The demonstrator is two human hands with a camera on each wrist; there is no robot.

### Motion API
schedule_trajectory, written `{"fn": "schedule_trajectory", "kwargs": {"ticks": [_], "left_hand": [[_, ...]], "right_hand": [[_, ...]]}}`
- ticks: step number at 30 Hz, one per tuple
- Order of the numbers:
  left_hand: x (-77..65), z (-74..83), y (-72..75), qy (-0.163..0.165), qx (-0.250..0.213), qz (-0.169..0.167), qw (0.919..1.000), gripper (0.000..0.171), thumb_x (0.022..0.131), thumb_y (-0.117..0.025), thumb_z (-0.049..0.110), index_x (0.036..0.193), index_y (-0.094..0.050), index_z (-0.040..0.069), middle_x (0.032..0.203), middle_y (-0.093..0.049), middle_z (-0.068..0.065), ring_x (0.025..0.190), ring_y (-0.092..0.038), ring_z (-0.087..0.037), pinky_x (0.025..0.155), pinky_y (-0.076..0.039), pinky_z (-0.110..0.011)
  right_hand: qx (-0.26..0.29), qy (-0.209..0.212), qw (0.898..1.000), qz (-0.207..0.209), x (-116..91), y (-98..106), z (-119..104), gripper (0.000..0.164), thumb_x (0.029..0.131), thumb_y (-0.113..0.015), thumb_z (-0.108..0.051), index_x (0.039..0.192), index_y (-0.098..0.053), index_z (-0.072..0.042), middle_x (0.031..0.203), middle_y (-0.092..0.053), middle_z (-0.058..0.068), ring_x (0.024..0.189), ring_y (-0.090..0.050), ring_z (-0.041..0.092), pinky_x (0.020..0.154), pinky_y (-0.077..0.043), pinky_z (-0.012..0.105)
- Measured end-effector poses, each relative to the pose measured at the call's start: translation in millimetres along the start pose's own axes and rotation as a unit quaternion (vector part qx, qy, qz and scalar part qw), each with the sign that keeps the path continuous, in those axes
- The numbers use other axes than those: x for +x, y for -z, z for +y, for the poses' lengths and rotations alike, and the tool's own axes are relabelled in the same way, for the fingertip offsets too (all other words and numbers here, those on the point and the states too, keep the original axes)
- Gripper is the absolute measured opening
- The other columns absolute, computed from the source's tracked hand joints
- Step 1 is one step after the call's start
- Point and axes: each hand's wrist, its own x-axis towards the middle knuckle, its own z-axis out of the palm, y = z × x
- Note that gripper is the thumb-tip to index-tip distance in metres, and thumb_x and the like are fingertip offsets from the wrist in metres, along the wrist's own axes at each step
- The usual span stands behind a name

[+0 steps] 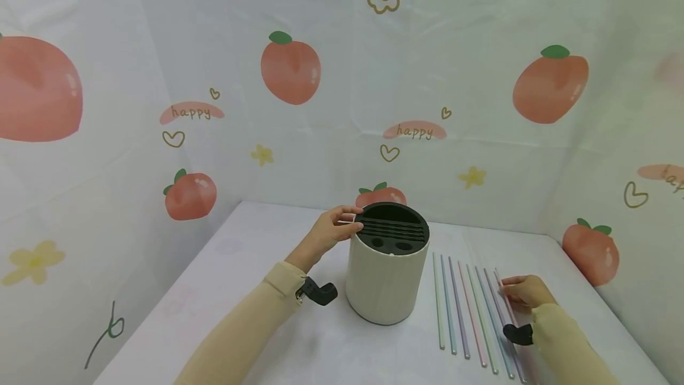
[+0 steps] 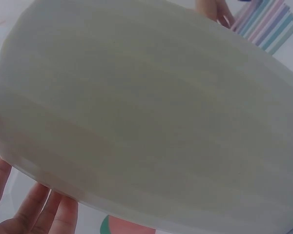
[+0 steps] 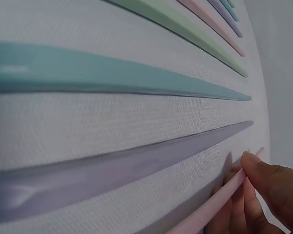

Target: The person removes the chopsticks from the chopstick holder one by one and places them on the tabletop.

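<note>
A cream cylindrical utensil holder (image 1: 382, 287) stands upright on the table, topped by a black slotted insert (image 1: 390, 242). Fairly straight fingers of my left hand (image 1: 327, 235) touch its upper left rim; the left wrist view is mostly filled by its pale wall. To its right lies a row of pastel chopsticks, among them a blue chopstick (image 3: 112, 70), a lilac chopstick (image 3: 112, 170) and a green chopstick (image 3: 185, 36). At the row's right end, my right hand (image 1: 528, 291) pinches a pink chopstick (image 3: 207, 209) near its thin end, between thumb and fingers.
A white cloth covers the table (image 1: 320, 343). Behind and on both sides hangs a white curtain (image 1: 331, 141) printed with peaches, hearts and flowers. The holder stands between my left hand and the chopstick row.
</note>
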Motion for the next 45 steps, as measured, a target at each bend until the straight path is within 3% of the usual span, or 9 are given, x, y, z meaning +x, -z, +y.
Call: {"fn": "schedule_trajectory", "kwargs": {"ticks": [5,13,36,45], "left_hand": [[0.5,-0.3,-0.3,-0.002,-0.002,-0.002,1.0000,0.038,0.091,-0.068,0.021,0.128,-0.060,0.015,0.136,-0.050,-0.016,0.124,-0.051,-0.031,0.099,-0.050,-0.045],[0.9,-1.0,-1.4,0.004,-0.005,-0.004,1.0000,0.038,0.090,-0.068,0.018,0.128,-0.060,0.015,0.136,-0.049,-0.016,0.122,-0.052,-0.030,0.098,-0.050,-0.043],[1.6,-1.2,-2.7,0.004,-0.007,-0.004,1.0000,0.038,0.091,-0.068,0.018,0.127,-0.061,0.015,0.137,-0.049,-0.016,0.123,-0.052,-0.030,0.098,-0.050,-0.043],[3.0,1.0,-1.9,0.003,0.006,-0.008,0.9999,0.039,0.090,-0.069,0.021,0.127,-0.061,0.016,0.134,-0.051,-0.016,0.120,-0.054,-0.029,0.098,-0.051,-0.044]], "right_hand": [[-0.003,0.006,1.000,0.015,0.3,-3.0,-0.4,0.038,0.083,-0.068,0.000,0.111,-0.054,0.021,0.071,-0.060,-0.001,0.061,-0.057,0.010,0.058,-0.055,0.024],[0.019,-0.001,1.000,0.026,0.8,-5.9,3.1,0.030,0.078,-0.072,0.002,0.100,-0.058,0.017,0.072,-0.058,0.000,0.062,-0.056,0.011,0.057,-0.055,0.024],[0.020,-0.014,0.999,0.026,1.4,-4.3,4.9,0.033,0.078,-0.075,-0.001,0.101,-0.058,0.016,0.069,-0.063,-0.001,0.062,-0.060,0.012,0.059,-0.057,0.026],[0.018,-0.015,1.000,0.001,0.9,-1.1,1.6,0.026,0.082,-0.072,-0.001,0.100,-0.060,0.014,0.071,-0.064,0.000,0.063,-0.062,0.010,0.061,-0.057,0.025]]}}
